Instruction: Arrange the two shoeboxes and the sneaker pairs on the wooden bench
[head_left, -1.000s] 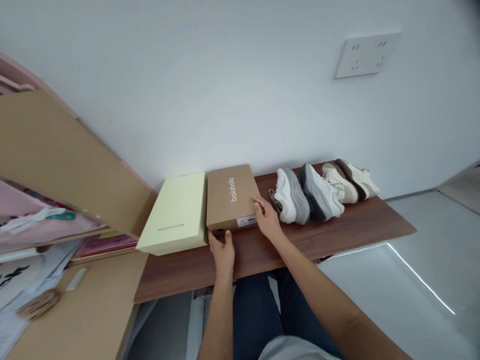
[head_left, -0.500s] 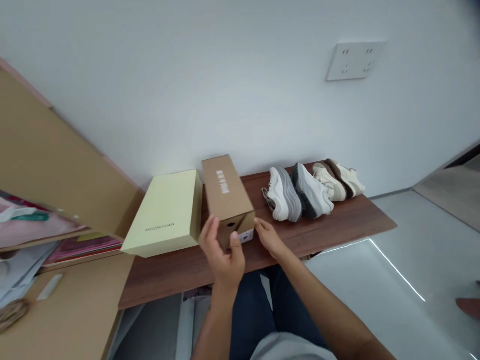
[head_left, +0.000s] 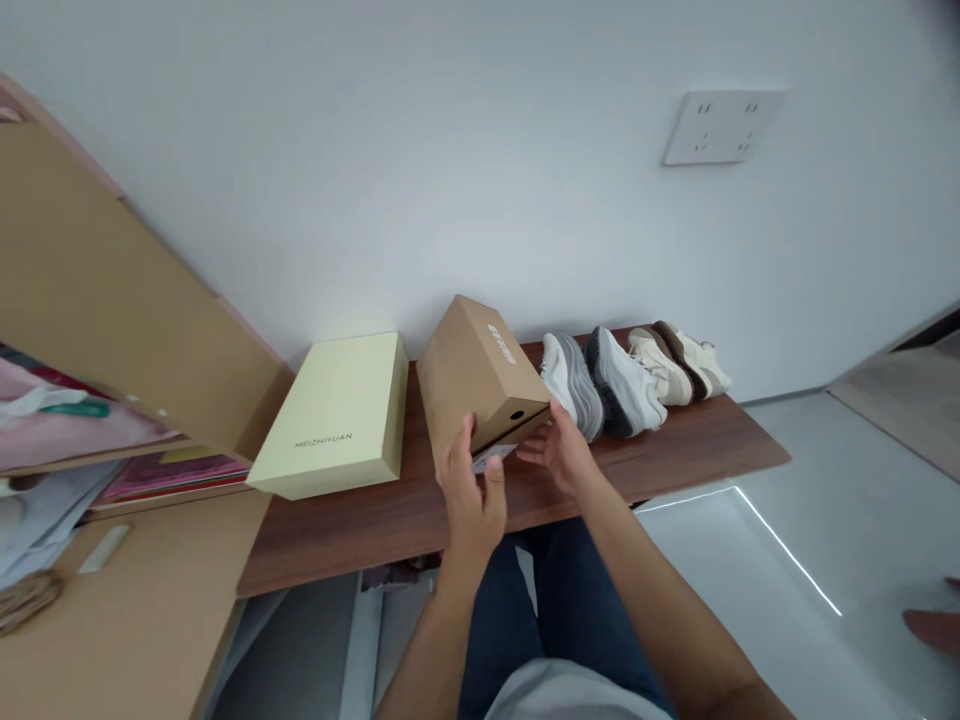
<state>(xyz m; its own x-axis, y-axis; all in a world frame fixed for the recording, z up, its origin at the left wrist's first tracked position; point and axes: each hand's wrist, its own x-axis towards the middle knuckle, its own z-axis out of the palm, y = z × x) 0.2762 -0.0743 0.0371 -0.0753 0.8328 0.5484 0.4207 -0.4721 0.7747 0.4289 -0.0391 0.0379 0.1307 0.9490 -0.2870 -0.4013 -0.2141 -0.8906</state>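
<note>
A brown cardboard shoebox [head_left: 469,365] with white printing is tilted on its long edge on the wooden bench [head_left: 352,540]. My left hand [head_left: 472,490] supports its near lower left corner, fingers along the side and thumb at the labelled end. At the near right corner my right hand [head_left: 561,450] grips the box, thumb on top and fingers curled beneath. Left of it lies a pale yellow box [head_left: 337,400] marked MEIZHIYUAN. Close by on the right stand grey and white sneakers [head_left: 626,385], partly behind the shoebox, and a cream pair of shoes [head_left: 686,365].
A tan panel [head_left: 142,290] and a desk [head_left: 150,600] with papers and a pink bag border the bench's left end. The white wall with a socket plate [head_left: 724,127] rises behind. Glossy floor [head_left: 735,570] lies to the right.
The brown shoebox has rolled from lying flat to tilted, its printed top now facing right and its left side showing. Both hands have shifted slightly right with it.
</note>
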